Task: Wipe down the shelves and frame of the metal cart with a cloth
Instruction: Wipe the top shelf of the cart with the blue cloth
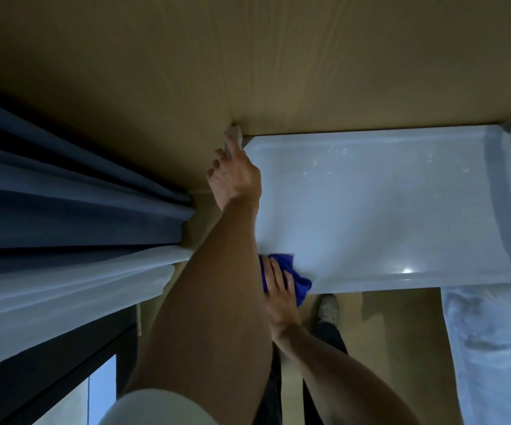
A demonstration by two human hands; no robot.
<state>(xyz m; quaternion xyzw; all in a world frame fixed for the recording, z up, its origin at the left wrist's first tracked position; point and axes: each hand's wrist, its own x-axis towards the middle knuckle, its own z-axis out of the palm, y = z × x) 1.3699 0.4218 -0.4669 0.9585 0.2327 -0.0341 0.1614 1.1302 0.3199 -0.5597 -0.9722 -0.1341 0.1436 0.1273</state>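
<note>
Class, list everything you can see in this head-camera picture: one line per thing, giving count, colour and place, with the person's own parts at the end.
cart shelf: one, pale grey-white metal tray with a raised rim, centre right.
cart post: one, pale, at the shelf's far left corner.
cloth: one, bright blue, bunched at the shelf's near left corner.
curtains: dark blue folds with a pale sheer layer below, left side.
wall: tan, wood-grained, across the top.
white fabric: pale, bottom right; cannot tell what it is.
shoe: one, pale, on the floor below the shelf.
left hand: grips the cart post.
right hand: presses the cloth on the shelf, fingers fairly straight.
</note>
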